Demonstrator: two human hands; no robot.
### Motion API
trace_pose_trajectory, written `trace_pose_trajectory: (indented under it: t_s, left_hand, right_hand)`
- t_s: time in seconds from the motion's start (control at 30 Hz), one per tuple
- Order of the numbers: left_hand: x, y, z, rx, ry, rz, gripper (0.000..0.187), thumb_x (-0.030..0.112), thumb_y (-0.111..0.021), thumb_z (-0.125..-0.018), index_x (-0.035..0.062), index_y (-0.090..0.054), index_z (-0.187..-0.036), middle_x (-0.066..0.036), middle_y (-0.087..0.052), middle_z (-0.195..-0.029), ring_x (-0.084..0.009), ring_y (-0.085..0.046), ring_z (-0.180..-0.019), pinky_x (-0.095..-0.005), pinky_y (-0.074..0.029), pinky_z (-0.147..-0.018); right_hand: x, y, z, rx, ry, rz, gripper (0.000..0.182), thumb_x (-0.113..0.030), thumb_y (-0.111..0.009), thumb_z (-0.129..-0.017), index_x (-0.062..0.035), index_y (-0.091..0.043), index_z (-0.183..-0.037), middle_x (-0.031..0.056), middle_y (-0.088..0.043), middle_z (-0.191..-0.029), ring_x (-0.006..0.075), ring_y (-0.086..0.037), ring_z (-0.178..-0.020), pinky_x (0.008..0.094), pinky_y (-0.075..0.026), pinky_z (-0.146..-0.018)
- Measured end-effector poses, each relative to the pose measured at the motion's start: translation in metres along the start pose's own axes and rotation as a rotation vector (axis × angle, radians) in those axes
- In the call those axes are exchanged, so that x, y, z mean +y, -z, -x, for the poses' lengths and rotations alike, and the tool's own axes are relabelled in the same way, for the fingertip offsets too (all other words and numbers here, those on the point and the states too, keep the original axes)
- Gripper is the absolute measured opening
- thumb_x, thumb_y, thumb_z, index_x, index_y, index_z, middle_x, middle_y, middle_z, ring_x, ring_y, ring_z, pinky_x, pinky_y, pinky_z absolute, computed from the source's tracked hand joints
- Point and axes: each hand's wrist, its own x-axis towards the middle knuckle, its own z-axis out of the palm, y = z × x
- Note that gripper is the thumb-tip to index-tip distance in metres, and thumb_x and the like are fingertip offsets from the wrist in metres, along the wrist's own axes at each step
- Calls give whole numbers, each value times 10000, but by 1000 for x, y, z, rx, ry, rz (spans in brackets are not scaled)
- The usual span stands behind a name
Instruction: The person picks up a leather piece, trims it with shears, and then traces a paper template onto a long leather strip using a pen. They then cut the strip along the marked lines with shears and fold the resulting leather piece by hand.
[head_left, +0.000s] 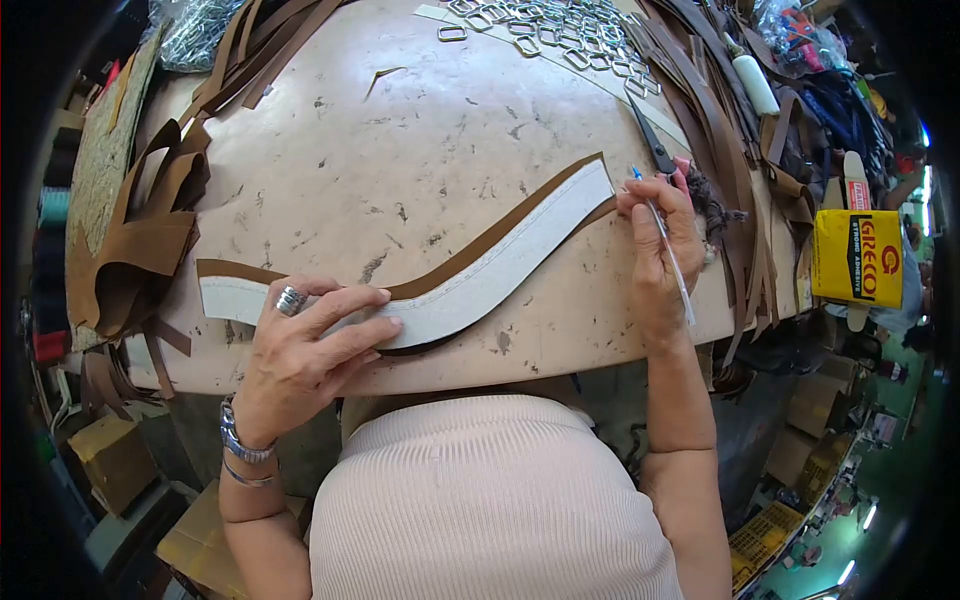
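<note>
We see the left hand pressed flat, grip spread wide, on a white curved template lying over a brown strip mid-worktop. At the template's far end the right hand has its grip closed on a pen. Scissors lie just beyond; a yellow can stands right of the template

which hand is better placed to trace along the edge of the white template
Right. The right hand grips the pen at the white template end, while the left hand presses flat on it over the brown leather strip.
</note>
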Motion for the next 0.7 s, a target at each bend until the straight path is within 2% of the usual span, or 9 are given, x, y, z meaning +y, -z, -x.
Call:
trace_pose_trajectory:
  t_s: [0.1, 0.2, 0.3, 0.33, 0.43, 0.47, 0.6, 0.7]
  left_hand:
    - [-3, 2, 1, -40, 1, -1, 365, 85, -705, -602, 158, -647, -955, -39, -583, -1087, -258, -511, -931, -388, -404, -814]
    - [-4, -2, 1, 3, -37, -25, 349, 93, -696, -620, 150, -641, -961, -48, -571, -1100, -270, -507, -965, -397, -396, -849]
    - [-4, -2, 11, 61, 9, -62, 333, 85, -686, -633, 141, -637, -957, -60, -561, -1107, -277, -498, -1006, -409, -384, -885]
    - [-6, -2, 17, 92, 38, -73, 321, 72, -676, -650, 121, -629, -964, -74, -557, -1103, -287, -498, -1019, -404, -394, -884]
    - [-22, -3, 37, 259, 150, -169, 301, 91, -677, -667, 101, -614, -961, -61, -545, -1098, -258, -510, -979, -384, -417, -847]
    - [-27, -2, 42, 323, 190, -174, 287, 83, -672, -682, 71, -609, -961, -75, -543, -1070, -274, -514, -957, -355, -440, -798]
    - [-35, 4, 55, 492, 486, -210, 265, 88, -682, -692, 52, -604, -942, -90, -542, -1019, -285, -516, -932, -363, -440, -768]
    - [-37, 2, 57, 576, 582, -184, 343, 115, -708, -668, 49, -584, -981, -99, -545, -1041, -294, -519, -936, -367, -430, -800]
  right_hand:
    - [0, 0, -1, -9, 14, 23, 156, -34, -460, -890, 3, -571, -993, 70, -590, -929, 128, -566, -871, 248, -446, -830]
    - [-5, -1, -2, -40, 91, 148, 167, -19, -463, -881, 2, -584, -993, 79, -603, -943, 146, -560, -900, 259, -427, -849]
    - [-2, -5, -1, -66, 120, 233, 170, 8, -465, -867, 14, -591, -980, 95, -614, -959, 171, -562, -938, 275, -412, -868]
    - [0, -5, -2, -78, 183, 274, 162, 26, -473, -856, 20, -587, -970, 106, -617, -968, 182, -566, -948, 286, -411, -877]
    - [-6, -8, -1, -108, 176, 243, 153, 39, -504, -833, 28, -573, -969, 123, -608, -999, 203, -566, -959, 309, -416, -882]
    - [-6, -6, -1, -134, 193, 275, 160, 32, -517, -828, 26, -568, -979, 125, -605, -1006, 211, -564, -966, 314, -417, -884]
    - [-19, -9, -2, -187, 234, 452, 234, 37, -580, -772, 20, -553, -1004, 146, -588, -1016, 284, -555, -963, 347, -440, -837]
    - [-18, -10, -1, -172, 220, 472, 256, 14, -599, -770, 21, -540, -1019, 143, -578, -1035, 287, -543, -979, 349, -438, -838]
